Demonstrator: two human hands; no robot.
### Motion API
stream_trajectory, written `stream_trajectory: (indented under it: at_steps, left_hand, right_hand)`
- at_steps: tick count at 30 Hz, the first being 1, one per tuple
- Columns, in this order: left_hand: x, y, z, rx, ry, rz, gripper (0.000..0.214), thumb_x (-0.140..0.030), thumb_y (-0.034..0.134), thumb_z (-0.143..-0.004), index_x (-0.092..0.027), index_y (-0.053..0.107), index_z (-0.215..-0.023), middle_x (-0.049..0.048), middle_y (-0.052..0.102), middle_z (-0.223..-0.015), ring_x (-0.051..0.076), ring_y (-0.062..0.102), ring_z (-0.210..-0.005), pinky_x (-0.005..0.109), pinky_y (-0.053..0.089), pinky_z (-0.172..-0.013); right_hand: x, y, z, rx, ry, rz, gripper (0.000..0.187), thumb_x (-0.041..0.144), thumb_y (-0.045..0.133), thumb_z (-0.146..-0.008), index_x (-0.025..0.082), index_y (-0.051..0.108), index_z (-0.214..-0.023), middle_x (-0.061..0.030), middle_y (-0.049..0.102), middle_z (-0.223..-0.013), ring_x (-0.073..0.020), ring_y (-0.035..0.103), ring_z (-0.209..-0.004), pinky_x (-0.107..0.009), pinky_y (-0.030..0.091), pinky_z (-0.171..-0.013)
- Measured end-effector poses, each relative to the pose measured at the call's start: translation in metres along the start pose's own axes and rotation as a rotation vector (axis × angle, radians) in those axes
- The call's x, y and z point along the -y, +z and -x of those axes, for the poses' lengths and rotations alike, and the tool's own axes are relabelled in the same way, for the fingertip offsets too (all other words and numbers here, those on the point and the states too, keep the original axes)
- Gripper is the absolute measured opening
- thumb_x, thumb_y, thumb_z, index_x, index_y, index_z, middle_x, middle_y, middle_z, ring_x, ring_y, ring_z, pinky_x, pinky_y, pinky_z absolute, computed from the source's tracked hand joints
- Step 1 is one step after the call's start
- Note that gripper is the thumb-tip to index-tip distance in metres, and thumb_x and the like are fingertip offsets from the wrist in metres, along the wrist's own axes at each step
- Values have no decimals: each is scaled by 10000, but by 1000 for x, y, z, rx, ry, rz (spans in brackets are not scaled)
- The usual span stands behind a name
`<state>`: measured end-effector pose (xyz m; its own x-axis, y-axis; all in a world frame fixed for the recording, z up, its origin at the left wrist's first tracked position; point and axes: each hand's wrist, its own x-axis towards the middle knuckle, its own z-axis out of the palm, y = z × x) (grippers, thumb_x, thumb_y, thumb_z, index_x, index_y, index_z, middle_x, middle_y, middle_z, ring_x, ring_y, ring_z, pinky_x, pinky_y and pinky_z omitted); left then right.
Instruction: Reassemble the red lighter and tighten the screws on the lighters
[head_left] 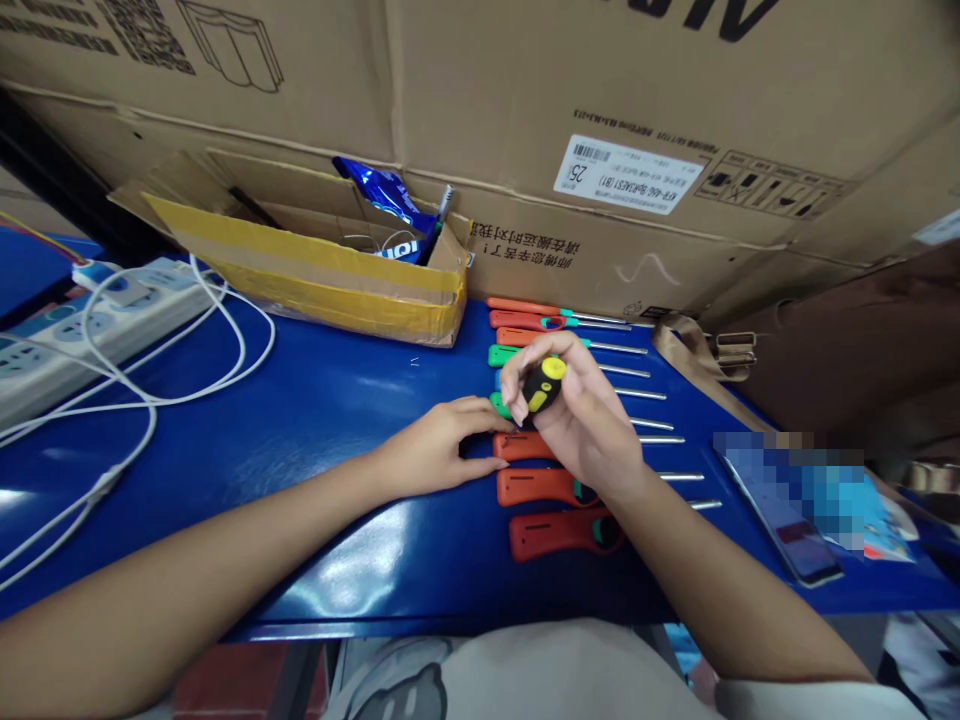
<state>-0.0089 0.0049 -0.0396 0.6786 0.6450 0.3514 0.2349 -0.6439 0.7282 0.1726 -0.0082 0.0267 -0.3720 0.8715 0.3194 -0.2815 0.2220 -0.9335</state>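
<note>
In my right hand [589, 415], fingers curl around a screwdriver with a black and yellow handle [545, 382]; its shaft is hidden from me. Below it lies a row of several long-nosed lighters with red, orange, green and blue handles and metal tubes pointing right. My left hand [442, 445] rests on the table, thumb and fingertips on either side of the handle end of an orange lighter [517, 446]. Nearer to me are another orange lighter [536, 487] and a red lighter [551, 535]. My right hand covers part of the row.
An open cardboard box [337, 290] with a blue packet stands at the back of the blue table [360, 400]. A power strip [97, 320] and white cables [240, 340] lie left. A phone [784, 520] lies right, beside a strap [694, 365]. Large cartons [480, 120] stand behind.
</note>
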Motion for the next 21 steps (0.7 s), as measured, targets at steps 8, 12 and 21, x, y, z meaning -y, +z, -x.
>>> stream_trajectory:
  at_steps: [8, 12, 21]
  left_hand:
    - [-1, -1, 0, 8, 3, -6, 226, -235, 726, -863, -196, 687, -1082, 71, 704, -1121, 212, 668, -1062, 334, 521, -964]
    - [0, -1, 0, 8, -4, 2, 247, -230, 728, -859, -206, 685, -1101, 65, 702, -1119, 209, 667, -1058, 333, 520, -963]
    - [0, -1, 0, 2, 6, -1, 219, -213, 733, -849, -190, 660, -1054, 45, 702, -1060, 197, 662, -1015, 307, 511, -926]
  right_hand:
    - [3, 1, 2, 40, 1, 7, 317, 419, 353, -1030, 228, 585, -929, -86, 573, -1205, -138, 550, -696, -369, 499, -736]
    - [2, 3, 2, -7, -23, -25, 209, 451, 489, -978, 253, 553, -984, -36, 568, -1033, -125, 503, -632, -344, 478, -686]
    - [0, -1, 3, 36, -7, -24, 262, 476, 461, -1000, 238, 566, -968, -26, 591, -898, -137, 513, -635, -332, 469, -663]
